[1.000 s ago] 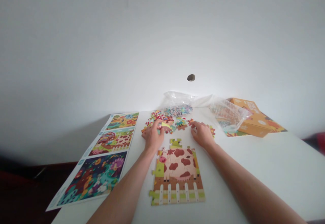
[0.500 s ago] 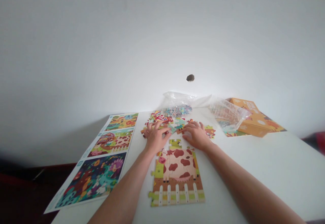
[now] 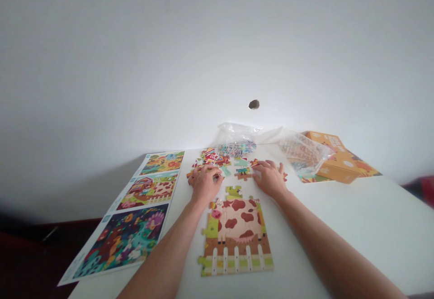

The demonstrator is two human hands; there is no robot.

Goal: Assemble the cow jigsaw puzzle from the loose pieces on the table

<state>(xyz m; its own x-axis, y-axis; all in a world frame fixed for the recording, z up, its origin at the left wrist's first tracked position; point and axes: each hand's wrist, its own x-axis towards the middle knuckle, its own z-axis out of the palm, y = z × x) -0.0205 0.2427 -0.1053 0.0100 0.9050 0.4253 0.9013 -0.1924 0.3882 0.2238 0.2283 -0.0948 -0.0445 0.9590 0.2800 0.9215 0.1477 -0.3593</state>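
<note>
A partly joined cow puzzle (image 3: 236,233) lies on the white table (image 3: 339,217) in front of me. Beyond it sits a scatter of loose puzzle pieces (image 3: 233,165). My left hand (image 3: 204,182) rests palm down on the left side of the pieces, fingers curled over some of them. My right hand (image 3: 269,177) lies flat on the right side of the scatter, fingers stretched toward the pieces. Between the two hands a few pieces lie exposed. A single green piece (image 3: 233,192) sticks up from the top edge of the cow puzzle.
A printed sheet with three reference pictures (image 3: 135,208) lies at the left. Clear plastic bags (image 3: 301,154) with more pieces (image 3: 237,145) sit at the back by the wall. An orange box (image 3: 342,158) stands at the back right.
Both hands have slid apart over the loose pieces since half a second ago, the right one moving right and away, uncovering pieces between them.
</note>
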